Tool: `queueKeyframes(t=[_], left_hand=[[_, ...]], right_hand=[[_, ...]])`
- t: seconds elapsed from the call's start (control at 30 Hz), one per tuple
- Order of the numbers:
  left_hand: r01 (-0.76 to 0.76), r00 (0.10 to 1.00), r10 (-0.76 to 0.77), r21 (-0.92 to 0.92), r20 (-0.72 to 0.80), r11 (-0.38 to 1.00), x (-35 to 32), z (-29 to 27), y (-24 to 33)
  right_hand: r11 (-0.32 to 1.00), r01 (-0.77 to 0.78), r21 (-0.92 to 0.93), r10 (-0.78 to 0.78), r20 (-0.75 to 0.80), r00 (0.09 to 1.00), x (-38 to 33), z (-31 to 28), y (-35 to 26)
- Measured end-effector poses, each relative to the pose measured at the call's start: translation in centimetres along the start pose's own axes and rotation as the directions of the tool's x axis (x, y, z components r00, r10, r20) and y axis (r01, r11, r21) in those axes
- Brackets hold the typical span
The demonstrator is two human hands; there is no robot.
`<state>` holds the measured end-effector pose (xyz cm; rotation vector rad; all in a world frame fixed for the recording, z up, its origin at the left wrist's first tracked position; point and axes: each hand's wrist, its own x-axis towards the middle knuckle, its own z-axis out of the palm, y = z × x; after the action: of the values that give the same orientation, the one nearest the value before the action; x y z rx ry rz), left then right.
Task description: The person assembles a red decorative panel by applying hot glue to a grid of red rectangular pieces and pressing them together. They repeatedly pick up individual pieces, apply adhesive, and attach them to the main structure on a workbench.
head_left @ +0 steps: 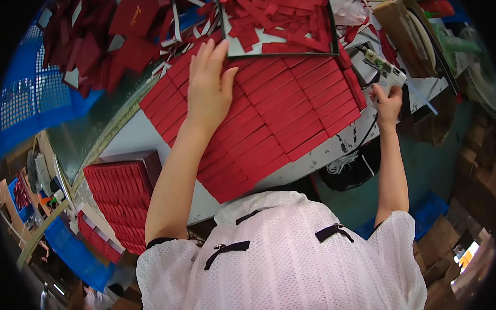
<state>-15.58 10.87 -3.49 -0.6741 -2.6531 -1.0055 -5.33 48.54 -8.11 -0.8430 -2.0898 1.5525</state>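
The left hand (208, 91) lies flat, fingers spread, on the overlapping red card strips (268, 116), whose long axes run up-right toward the right hand (388, 103), closed on a glue gun (384, 69) at the bench (314, 161) edge

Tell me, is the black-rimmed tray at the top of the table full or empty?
Full: the black-rimmed tray is heaped with loose red strips, with only small patches of pale bottom showing.

Those red strips (274, 116) look like matt paper or card, laid on a smooth white bench (319, 155) with scuffed black marks; the blue crate (35, 97) is glossy plastic mesh.
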Motion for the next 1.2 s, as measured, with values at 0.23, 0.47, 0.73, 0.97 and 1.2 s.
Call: queueKeyframes(t=[0.23,0.47,0.73,0.97,1.2], left_hand=[[0.193,0.974,-0.211,0.18,0.086,0.964,-11.9,-6.1,3.1],[0.254,0.869,-0.358,0.312,0.343,0.915,-19.1,-4.4,5.0],[0.217,0.95,-0.263,0.254,0.166,0.943,-15.4,-4.0,5.1],[0.203,0.948,-0.273,0.343,0.167,0.917,-15.2,-2.5,4.2],[0.239,0.938,-0.305,0.326,0.167,0.915,-15.1,-2.7,3.9]], right_hand=[[0.997,0.04,0.073,-0.025,-0.187,0.982,-5.2,-2.4,-2.2],[0.398,-0.369,0.84,0.173,0.327,0.929,-9.6,-6.5,-7.5],[0.433,-0.494,0.754,0.083,0.513,0.854,-15.8,-3.0,-12.3],[0.73,-0.594,0.338,0.035,0.85,0.526,-19.0,5.1,-10.3],[0.909,-0.414,0.053,0.201,0.813,0.547,-19.9,9.9,-11.7]])
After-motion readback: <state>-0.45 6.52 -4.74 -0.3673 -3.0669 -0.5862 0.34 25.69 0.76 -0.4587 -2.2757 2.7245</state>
